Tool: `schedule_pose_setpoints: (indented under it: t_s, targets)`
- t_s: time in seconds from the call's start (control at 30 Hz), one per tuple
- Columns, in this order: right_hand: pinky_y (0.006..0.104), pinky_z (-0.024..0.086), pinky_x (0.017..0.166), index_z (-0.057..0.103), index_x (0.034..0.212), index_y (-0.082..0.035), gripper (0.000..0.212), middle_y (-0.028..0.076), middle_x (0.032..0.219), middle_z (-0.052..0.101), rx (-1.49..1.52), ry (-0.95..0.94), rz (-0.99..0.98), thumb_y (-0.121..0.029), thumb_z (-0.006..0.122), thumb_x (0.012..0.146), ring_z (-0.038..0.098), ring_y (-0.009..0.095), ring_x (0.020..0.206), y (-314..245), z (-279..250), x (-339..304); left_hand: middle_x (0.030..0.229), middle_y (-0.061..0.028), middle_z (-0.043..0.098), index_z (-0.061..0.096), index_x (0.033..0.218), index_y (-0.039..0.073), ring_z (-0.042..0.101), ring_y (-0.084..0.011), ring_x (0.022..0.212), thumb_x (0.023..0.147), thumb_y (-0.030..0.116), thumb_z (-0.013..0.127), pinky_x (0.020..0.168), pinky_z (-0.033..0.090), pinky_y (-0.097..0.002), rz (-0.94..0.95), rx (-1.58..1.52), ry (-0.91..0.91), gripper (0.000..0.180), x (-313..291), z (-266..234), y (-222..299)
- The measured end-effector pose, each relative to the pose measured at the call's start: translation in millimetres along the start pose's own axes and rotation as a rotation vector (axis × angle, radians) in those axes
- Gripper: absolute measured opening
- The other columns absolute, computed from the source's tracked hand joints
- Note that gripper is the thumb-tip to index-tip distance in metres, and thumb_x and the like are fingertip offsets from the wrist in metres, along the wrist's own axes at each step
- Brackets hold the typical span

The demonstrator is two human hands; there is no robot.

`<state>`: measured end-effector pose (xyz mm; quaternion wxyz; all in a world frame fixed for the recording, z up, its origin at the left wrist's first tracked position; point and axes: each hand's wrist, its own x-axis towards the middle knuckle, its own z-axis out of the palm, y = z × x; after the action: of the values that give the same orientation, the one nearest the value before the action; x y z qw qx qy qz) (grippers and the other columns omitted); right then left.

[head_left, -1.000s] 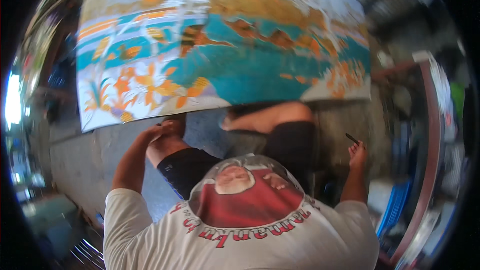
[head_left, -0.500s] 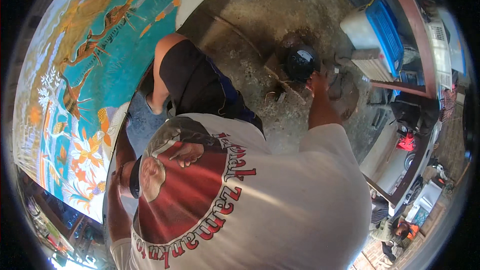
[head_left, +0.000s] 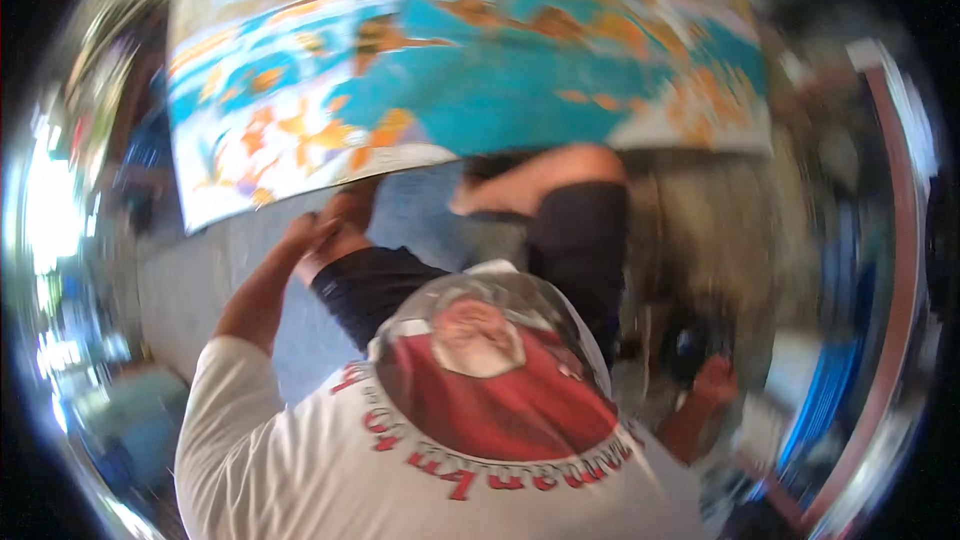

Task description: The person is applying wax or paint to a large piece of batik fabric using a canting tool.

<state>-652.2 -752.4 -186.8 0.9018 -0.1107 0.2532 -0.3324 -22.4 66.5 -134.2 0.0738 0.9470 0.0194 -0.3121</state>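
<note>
A large painting [head_left: 470, 90] in teal, orange and white stands tilted in front of me, across the top of the view. My left hand [head_left: 318, 236] rests on my left knee, just under the painting's lower edge. Down at the right, my right hand [head_left: 712, 380] hangs beside my leg in black shorts [head_left: 580, 240], curled like a fist. Motion blur hides whether either hand holds anything. My white shirt with a red print [head_left: 480, 410] fills the lower middle.
Grey floor [head_left: 180, 290] lies to my left. A red and blue frame-like edge [head_left: 890, 270] curves along the right. Dark, blurred items [head_left: 680, 340] sit on the ground near my right hand.
The view has swung back from the ground at my right to the painting. My right hand has left the dark round pot and come back beside my leg.
</note>
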Motion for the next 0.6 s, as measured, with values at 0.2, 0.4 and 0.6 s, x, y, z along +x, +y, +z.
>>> schedule_pose_setpoints:
  t_s: [0.2,0.4,0.6]
  targets:
    - [0.0361,0.049,0.071,0.064,0.108,0.001,0.029,0.01,0.085,0.063,-0.237,-0.144,-0.188,-0.025,0.052,0.102,0.057,0.022,0.077,154,283,118,0.13,-0.0233,0.063,0.066,0.126,0.004,0.058,-0.044,0.12,0.08,0.049,0.065,0.103,0.046,-0.0508,0.298,-0.046,0.363,0.064,-60,-26,24]
    - [0.0293,0.039,0.072,0.058,0.125,0.0,0.033,0.001,0.084,0.046,-0.375,-0.676,0.221,-0.023,0.056,0.102,0.041,0.013,0.075,393,564,197,0.128,-0.0144,0.066,0.071,0.117,0.01,0.055,-0.0365,0.125,0.08,0.044,0.065,0.101,0.046,-0.0513,0.296,-0.171,0.503,0.05,-72,-21,20]
    - [0.0347,0.061,0.07,0.063,0.125,0.0,0.028,0.011,0.097,0.069,-0.791,-0.991,0.284,-0.015,0.058,0.101,0.065,0.016,0.074,685,705,233,0.1,-0.0161,0.071,0.072,0.093,0.005,0.065,-0.0384,0.095,0.08,0.03,0.067,0.085,0.052,-0.0458,0.322,-0.382,0.632,0.028,-56,-37,8]
